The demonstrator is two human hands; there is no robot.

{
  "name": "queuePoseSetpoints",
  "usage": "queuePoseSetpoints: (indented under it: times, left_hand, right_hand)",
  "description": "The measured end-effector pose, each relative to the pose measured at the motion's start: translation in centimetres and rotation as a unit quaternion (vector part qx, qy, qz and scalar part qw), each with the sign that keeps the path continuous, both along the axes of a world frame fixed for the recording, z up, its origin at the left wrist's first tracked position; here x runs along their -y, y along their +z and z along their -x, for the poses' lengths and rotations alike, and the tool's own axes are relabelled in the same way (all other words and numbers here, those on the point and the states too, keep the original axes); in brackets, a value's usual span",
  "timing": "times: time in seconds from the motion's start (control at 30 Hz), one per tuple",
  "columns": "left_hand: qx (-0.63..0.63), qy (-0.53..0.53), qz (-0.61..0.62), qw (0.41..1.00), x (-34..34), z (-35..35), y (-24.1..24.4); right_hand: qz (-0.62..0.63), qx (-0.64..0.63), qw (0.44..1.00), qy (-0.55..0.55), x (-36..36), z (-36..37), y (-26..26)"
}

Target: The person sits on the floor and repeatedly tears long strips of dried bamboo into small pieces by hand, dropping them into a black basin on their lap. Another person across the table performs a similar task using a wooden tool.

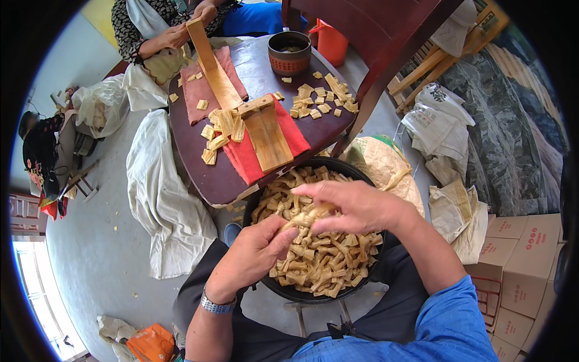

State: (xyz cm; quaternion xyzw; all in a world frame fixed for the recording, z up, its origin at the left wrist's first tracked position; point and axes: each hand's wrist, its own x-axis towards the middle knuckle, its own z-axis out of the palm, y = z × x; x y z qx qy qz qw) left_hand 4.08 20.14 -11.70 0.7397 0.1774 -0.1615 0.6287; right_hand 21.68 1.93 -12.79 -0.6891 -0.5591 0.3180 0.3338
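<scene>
A tan, fibrous knotted strip [304,219] stretches between my two hands, above a round black basin [312,299]. My left hand [258,249] pinches one end between thumb and fingers. At the other end, my right hand [362,206] curls around the strip, its index finger and thumb spread; the exact grip is partly hidden and blurred. Many similar knotted pieces [325,267] fill the basin between my knees. Just beyond it, a wooden board tool with a crossbar [271,135] rests on a red cloth [296,135] on a dark chair seat [199,167].
Cut tan pieces [316,100] and a dark pot [289,54] share the seat. A co-worker's hands [176,35] hold the board's far end. A red-brown chair back [362,45] rises at the right. White cloth [163,194], a woven sack [384,167] and cardboard boxes [520,285] surround me.
</scene>
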Motion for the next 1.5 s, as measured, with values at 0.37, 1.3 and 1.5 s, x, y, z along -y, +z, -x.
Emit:
queuePoseSetpoints:
  times: [0.37,1.3,1.5]
  left_hand:
    - [0.040,-0.249,-0.008,0.968,-0.6,0.9,0.0]
    - [0.151,0.267,-0.095,0.947,-5.6,-9.4,-1.8]
    - [0.098,0.217,-0.249,0.939,-5.2,-8.3,-3.2]
  right_hand:
    - [0.093,-0.017,0.989,0.111,0.6,3.0,0.8]
    - [-0.046,0.095,0.953,-0.284,-7.5,-5.2,-2.4]
    - [0.029,0.161,0.937,-0.310,-6.4,-5.3,-3.6]
